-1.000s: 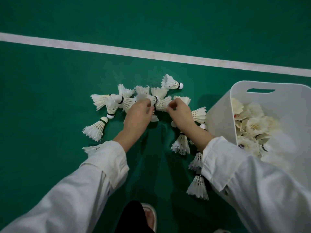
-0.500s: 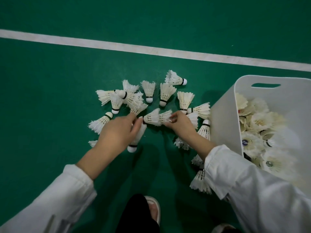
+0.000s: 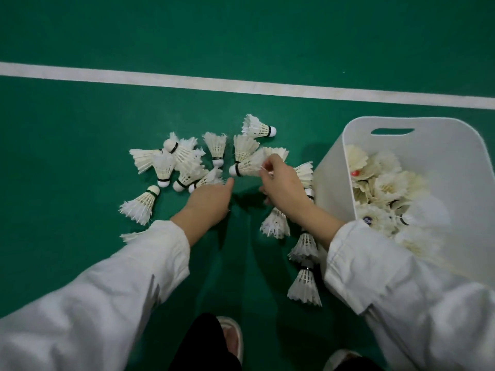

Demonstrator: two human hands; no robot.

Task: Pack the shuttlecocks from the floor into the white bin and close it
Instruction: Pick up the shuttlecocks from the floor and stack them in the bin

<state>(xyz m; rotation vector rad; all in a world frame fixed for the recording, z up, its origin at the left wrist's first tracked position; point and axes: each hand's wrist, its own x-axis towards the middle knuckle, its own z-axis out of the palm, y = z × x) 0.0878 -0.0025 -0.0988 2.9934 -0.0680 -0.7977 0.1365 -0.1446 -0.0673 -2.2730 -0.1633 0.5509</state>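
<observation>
Several white feathered shuttlecocks [image 3: 215, 145] lie scattered on the green floor in front of me, and more [image 3: 304, 285] lie along the bin's left wall. The white bin [image 3: 332, 183] stands at the right, holding a heap of shuttlecocks [image 3: 388, 184]; no lid is in view. My right hand [image 3: 282, 184] pinches one shuttlecock [image 3: 247, 166] by its feathers, cork pointing left, just above the pile. My left hand [image 3: 209, 200] reaches low over the pile with its fingers spread, fingertips at the feathers of a lying shuttlecock [image 3: 205, 180], gripping nothing that I can see.
A white court line [image 3: 241, 85] crosses the green floor beyond the pile. My feet in pale slippers [image 3: 231, 341] are at the bottom edge, close behind my hands. White sleeves cover both forearms.
My right hand has taken a shuttlecock by the feathers and lifted it slightly. My left hand has shifted right along the pile's near edge.
</observation>
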